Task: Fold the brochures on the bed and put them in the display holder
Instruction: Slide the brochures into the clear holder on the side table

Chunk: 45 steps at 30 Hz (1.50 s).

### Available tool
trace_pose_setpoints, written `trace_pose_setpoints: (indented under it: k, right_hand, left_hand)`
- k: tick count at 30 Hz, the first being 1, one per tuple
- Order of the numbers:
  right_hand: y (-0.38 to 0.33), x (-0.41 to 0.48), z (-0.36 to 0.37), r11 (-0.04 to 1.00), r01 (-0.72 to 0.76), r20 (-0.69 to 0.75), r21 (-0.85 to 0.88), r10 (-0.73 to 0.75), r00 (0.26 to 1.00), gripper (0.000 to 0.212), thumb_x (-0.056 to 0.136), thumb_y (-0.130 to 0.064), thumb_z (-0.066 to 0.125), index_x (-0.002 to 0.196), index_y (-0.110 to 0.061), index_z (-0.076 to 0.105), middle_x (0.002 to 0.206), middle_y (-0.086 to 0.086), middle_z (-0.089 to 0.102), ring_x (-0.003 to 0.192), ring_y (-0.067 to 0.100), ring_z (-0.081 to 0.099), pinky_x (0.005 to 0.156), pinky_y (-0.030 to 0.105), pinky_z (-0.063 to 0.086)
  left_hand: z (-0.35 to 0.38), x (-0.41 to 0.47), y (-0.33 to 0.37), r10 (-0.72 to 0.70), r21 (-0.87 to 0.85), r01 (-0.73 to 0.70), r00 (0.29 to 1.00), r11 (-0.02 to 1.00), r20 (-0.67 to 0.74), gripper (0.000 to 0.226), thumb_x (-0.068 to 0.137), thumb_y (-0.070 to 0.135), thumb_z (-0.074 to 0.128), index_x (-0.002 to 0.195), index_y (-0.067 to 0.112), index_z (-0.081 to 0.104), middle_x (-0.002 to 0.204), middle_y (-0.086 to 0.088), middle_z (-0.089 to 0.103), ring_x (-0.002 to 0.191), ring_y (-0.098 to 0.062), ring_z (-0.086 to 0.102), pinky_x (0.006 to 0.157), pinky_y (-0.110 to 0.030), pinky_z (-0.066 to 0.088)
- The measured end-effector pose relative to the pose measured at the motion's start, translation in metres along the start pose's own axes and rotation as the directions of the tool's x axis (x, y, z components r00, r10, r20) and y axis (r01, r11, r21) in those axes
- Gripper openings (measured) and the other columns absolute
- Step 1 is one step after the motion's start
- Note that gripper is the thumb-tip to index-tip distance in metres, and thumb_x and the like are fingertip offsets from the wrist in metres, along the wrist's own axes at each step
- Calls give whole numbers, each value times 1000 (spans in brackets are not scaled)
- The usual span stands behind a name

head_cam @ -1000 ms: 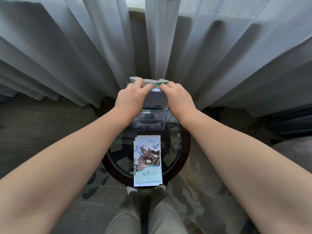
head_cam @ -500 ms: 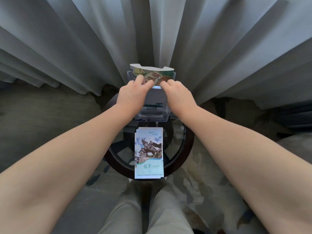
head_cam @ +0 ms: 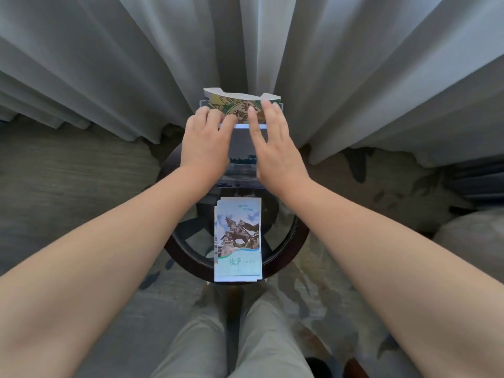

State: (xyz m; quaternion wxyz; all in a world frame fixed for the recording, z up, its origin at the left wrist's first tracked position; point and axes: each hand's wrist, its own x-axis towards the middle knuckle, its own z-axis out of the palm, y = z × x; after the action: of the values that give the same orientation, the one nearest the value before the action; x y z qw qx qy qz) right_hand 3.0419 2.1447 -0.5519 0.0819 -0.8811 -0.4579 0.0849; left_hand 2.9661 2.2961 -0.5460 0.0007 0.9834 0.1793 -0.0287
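Brochure [head_cam: 241, 104]: thin printed paper with a bowed top edge, standing in the display holder [head_cam: 242, 148]; large Chinese characters, partly covered.
Display holder: clear plastic, upright.
Left hand [head_cam: 206, 143]: fingers curled, gripping the brochure's lower left.
Right hand [head_cam: 275, 148]: fingers straight, flat against the brochure.
Stack of brochures [head_cam: 237, 238]: flat before the holder; horseman statue, green brush characters.
Table [head_cam: 185, 257]: round glass top with a dark rim, under the holder.
Curtain [head_cam: 109, 64]: grey folds behind the holder.

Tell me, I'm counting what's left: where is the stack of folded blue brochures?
Head view, centre: the stack of folded blue brochures lies on the round glass-topped table, overhanging its near edge, nearer than the clear display holder.
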Motion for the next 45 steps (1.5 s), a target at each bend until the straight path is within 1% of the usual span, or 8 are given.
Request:
trace_pose_setpoints:
  k: [3, 6, 11, 19, 29, 32, 37, 45]
  right_hand:
    - [-2, -6, 6, 997, 26, 1, -71, -26, 1000, 91, 90, -10, 60, 163, -4, 7, 171, 17, 5, 158, 35, 3, 128, 49, 7]
    - [-5, -6, 6, 991, -10, -28, -134, 6, 1000, 93, 90, -21, 61, 163, -5, 5, 171, 15, 2, 158, 35, 0, 126, 48, 0]
    - [-8, -2, 6, 984, 2, 15, -177, 0, 1000, 90, 94, -25, 58, 162, -3, 3, 171, 16, 0, 158, 32, -1, 126, 45, -5]
    - [-16, 7, 2, 989, -49, 102, -143, 64, 993, 96, 96, -33, 60, 162, -3, -3, 171, 15, -5, 158, 30, -6, 129, 44, -3]
    - [-25, -15, 0, 985, -93, 174, -144, 118, 978, 104, 92, -29, 65, 162, -4, -9, 169, 13, -18, 157, 29, -15, 128, 44, -3]
    - [-27, -38, 17, 982, -104, 238, -160, 140, 961, 100, 94, -22, 61, 161, -4, -11, 169, 13, -21, 157, 28, -15, 128, 43, -3]
    - [-33, -83, 53, 988, -49, 424, -149, 108, 899, 94, 98, -17, 55, 161, -4, -12, 169, 13, -20, 157, 27, -14, 129, 43, -1]
    - [-49, -141, 123, 987, -121, 614, -105, 160, 773, 89, 98, -16, 49, 161, -5, -12, 170, 11, -19, 157, 26, -14, 128, 42, -4]
  left_hand:
    - [6, -14, 10, 4, 9, -4, 1000, 1000, -13, 88, 83, 12, 64, 159, 17, 21, 158, -11, 35, 152, -34, 22, 123, -47, 18]
    - [10, -26, 18, 14, 42, -15, 1000, 999, 6, 99, 88, 23, 59, 162, 15, -5, 171, -14, 3, 158, -38, -2, 127, -48, -1]
    - [12, -31, 20, 29, 65, -32, 998, 997, 52, 99, 90, 31, 58, 162, 11, -7, 171, -14, -10, 157, -38, -9, 128, -49, -4]
    - [1, -14, 13, 37, 76, -42, 997, 996, 73, 92, 89, 27, 62, 163, 15, 10, 172, -5, 7, 159, -29, 2, 126, -51, -5]
    - [17, -46, -4, 71, 82, -80, 991, 993, 110, 94, 93, 28, 58, 164, 17, -3, 172, -7, -10, 159, -28, -3, 126, -48, -2]
    - [29, -69, -7, 66, 79, -84, 976, 993, 207, 92, 95, 30, 57, 164, 15, -2, 172, -7, -4, 159, -26, 3, 128, -49, 3]
    - [53, -111, -14, -20, -51, 42, 929, 998, 368, 74, 95, 24, 55, 161, 16, 23, 166, -1, 32, 154, -20, 27, 126, -46, 20]
    - [100, -159, -13, -5, -144, 83, 883, 986, 470, 68, 94, 22, 54, 158, 14, 33, 159, -5, 40, 141, -27, 45, 107, -44, 43]
